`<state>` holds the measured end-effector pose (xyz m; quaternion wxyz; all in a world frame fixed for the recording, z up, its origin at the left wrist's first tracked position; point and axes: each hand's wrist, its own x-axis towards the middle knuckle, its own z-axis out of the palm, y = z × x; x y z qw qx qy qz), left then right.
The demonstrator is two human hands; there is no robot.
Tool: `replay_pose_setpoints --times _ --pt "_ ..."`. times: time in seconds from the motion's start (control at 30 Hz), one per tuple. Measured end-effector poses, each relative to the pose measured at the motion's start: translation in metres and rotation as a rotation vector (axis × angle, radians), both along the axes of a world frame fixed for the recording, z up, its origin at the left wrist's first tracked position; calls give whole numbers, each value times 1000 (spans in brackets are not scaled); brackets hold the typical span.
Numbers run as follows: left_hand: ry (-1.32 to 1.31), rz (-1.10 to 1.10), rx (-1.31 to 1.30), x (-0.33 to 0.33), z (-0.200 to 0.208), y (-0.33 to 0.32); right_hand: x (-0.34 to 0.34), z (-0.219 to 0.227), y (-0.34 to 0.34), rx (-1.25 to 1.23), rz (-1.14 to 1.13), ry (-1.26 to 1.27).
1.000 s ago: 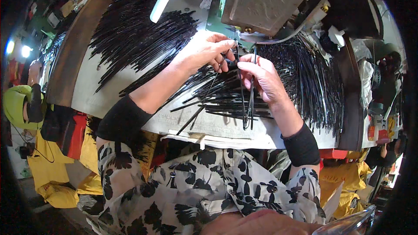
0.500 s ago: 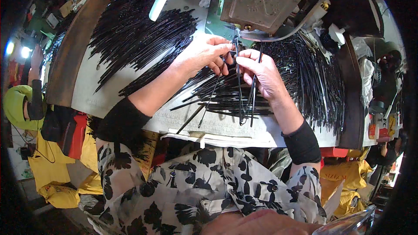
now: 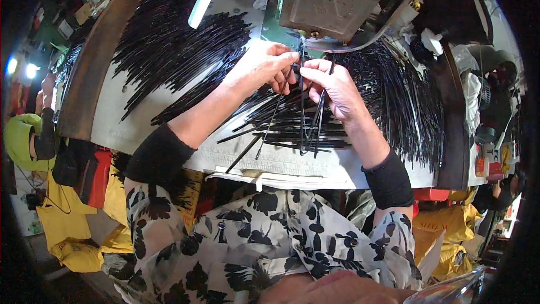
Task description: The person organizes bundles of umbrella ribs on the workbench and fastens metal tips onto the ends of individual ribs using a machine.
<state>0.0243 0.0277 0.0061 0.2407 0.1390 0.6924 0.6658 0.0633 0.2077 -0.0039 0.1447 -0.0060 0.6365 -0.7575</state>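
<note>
My left hand is closed, thumb and fingertips pinching a thin black strip just in front of the machine with a grey metal head. Close beside it, my right hand is closed too, with thin black strips passing through its fingers and their lower ends hanging toward the table's near edge. A thin strip also trails down below the left hand. The fingertips partly hide the gripped ends, and I cannot make out exactly what the strips are.
Large piles of similar black strips lie at the left and right of the pale worktable. A bright white lamp hangs at the far left of the machine. Yellow bags sit below, and another person in lime green is at far left.
Both hands stay near the machine, with slight shifts of the fingers. The lower ends of the strips below my right hand have swung a little up and to the left.
</note>
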Motion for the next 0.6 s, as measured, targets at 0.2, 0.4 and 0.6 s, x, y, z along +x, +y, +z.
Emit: replay_pose_setpoints --times 0.2,0.4,0.6 --pt "-9 6 6 -2 0 -1 1 -2 -1 -82 -26 -90" --pt "64 40 -34 2 5 8 7 -1 -2 -90 -38 -152" --pt "132 88 -199 11 14 9 20 2 -10 -259 51 -190"
